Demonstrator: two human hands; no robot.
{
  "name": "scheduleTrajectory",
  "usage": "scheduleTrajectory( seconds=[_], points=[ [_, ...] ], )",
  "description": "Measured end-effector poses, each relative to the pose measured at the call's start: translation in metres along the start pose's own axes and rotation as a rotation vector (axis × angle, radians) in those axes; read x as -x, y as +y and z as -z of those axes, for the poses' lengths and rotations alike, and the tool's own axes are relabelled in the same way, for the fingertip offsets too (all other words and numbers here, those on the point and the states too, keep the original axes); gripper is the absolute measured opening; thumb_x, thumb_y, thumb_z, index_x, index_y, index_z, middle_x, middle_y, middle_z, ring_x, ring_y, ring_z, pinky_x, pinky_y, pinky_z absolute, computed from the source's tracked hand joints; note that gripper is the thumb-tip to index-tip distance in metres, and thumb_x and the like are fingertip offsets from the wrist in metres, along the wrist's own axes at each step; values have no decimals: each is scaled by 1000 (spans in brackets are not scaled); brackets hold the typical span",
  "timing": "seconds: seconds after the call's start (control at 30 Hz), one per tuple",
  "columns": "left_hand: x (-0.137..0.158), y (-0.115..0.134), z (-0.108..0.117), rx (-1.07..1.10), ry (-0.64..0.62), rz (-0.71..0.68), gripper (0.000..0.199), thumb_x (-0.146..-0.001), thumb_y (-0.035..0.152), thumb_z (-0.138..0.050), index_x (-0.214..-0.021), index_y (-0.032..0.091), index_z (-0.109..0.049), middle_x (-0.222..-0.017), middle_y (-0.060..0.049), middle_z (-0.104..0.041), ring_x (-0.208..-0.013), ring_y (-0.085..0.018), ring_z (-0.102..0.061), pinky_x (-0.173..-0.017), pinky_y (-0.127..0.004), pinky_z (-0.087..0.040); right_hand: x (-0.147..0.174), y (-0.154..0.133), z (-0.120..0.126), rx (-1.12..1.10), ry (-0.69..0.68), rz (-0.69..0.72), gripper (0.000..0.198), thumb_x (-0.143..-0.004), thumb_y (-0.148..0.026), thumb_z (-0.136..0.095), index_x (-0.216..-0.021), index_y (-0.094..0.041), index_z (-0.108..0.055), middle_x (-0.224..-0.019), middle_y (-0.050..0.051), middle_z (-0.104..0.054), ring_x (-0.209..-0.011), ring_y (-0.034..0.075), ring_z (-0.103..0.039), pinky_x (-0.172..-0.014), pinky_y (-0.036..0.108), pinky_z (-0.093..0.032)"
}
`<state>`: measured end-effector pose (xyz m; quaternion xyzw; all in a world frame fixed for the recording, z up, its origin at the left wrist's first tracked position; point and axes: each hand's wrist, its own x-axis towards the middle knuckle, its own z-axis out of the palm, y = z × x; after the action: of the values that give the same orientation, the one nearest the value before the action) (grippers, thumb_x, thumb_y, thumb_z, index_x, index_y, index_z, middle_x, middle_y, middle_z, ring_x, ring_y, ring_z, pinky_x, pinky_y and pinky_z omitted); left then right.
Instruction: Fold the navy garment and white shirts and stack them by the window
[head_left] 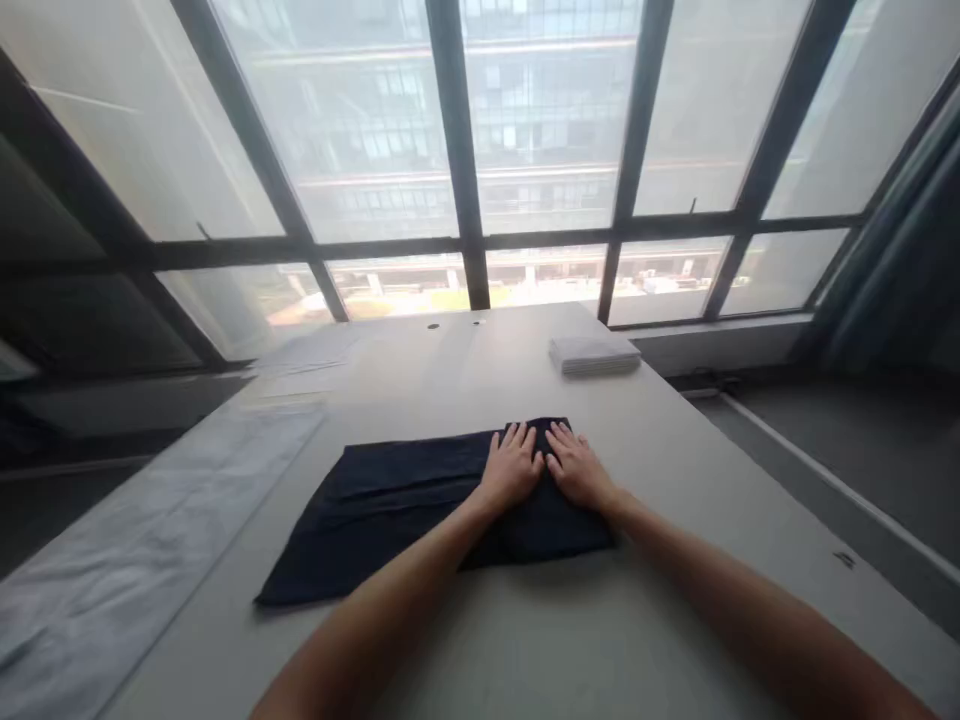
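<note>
A dark navy cloth [397, 510] lies on the white table, longer from left to right, with creases along its left part. Its right end looks folded over on itself. My left hand [514, 466] rests flat on the cloth near that folded part, fingers spread and pointing away from me. Close beside it, my right hand [576, 468] lies flat on the far right portion of the cloth, fingers also stretched out. Neither hand grips anything. My forearms cover part of the near edge of the cloth.
On the table [465, 390], a stack of folded white cloth [594, 355] sits at the back right. White sheets [307, 352] lie at the back left. A pale, wrinkled sheet [142, 560] covers the left side. A small dark object [844, 559] lies near the right edge. Windows stand beyond.
</note>
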<state>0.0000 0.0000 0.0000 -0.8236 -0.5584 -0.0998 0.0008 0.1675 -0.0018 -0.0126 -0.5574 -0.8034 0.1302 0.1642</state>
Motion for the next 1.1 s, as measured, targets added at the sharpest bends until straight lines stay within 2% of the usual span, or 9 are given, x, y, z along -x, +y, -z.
scheduleTrajectory(
  seconds=[0.27, 0.8, 1.1],
  points=[
    [0, 0, 0, 27, 9, 12, 57, -101, 39, -40, -154, 16, -44, -162, -12, -37, -152, -27, -30, -122, -54, -24, -1, 2, 0, -18, 11, -5, 60, -100, -32, -39, -157, -13, -39, -166, 12, -27, -155, 24, -19, -124, 47, -16],
    [-1, -2, 0, 58, 13, 6, 58, -102, 40, -38, -154, 14, -44, -162, -13, -37, -152, -28, -30, -123, -55, -22, 1, -1, 3, -21, 20, -5, 60, -100, -32, -38, -156, -12, -40, -166, 11, -28, -155, 23, -20, -125, 46, -15],
    [-1, -1, 1, 51, 12, 14, 58, -102, 41, -38, -154, 15, -44, -162, -12, -38, -152, -28, -30, -123, -54, -23, -1, 1, -2, 25, 14, -92, 68, -100, -37, -37, -159, -5, -29, -169, 16, -18, -157, 24, -11, -125, 44, -10]
  ],
)
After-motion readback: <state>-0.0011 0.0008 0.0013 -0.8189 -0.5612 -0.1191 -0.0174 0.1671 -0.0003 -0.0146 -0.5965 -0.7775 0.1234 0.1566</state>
